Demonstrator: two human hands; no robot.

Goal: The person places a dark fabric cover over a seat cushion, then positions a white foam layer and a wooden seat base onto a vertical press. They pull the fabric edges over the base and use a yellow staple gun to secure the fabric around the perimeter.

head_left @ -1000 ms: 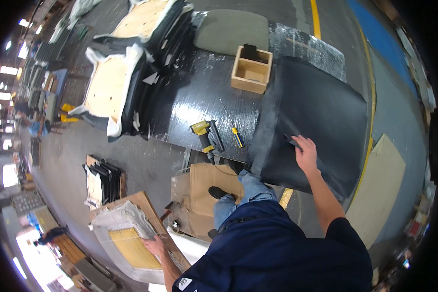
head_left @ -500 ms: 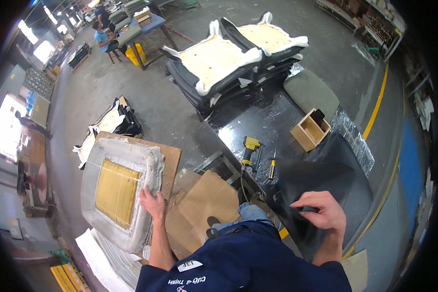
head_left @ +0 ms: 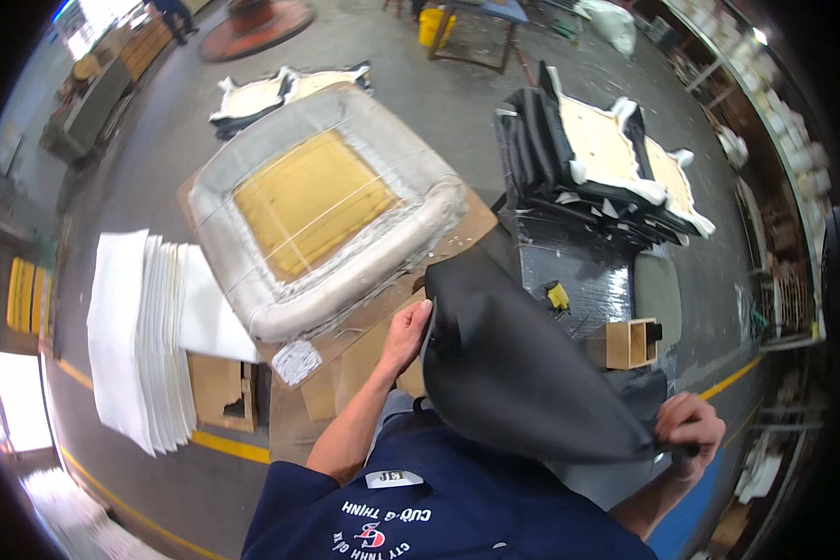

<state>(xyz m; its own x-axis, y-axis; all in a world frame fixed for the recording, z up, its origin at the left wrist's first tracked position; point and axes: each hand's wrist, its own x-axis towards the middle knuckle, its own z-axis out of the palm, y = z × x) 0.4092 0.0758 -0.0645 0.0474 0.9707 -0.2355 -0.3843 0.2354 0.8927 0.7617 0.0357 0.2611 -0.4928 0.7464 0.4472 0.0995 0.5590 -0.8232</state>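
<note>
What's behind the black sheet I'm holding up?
Past the edges of the black sheet, brown cardboard, a yellow tool, the wooden box and black tabletop show. Whatever it directly covers can't be seen.

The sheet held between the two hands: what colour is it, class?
The sheet is plain black; it shows best in the head view.

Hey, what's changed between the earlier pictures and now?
The black sheet has come up and leftward from the right end of the bench, and is now stretched between both hands. The left hand has let go of the padded form and grips the sheet; the right hand kept its hold. The wooden box stayed on the bench.
</note>
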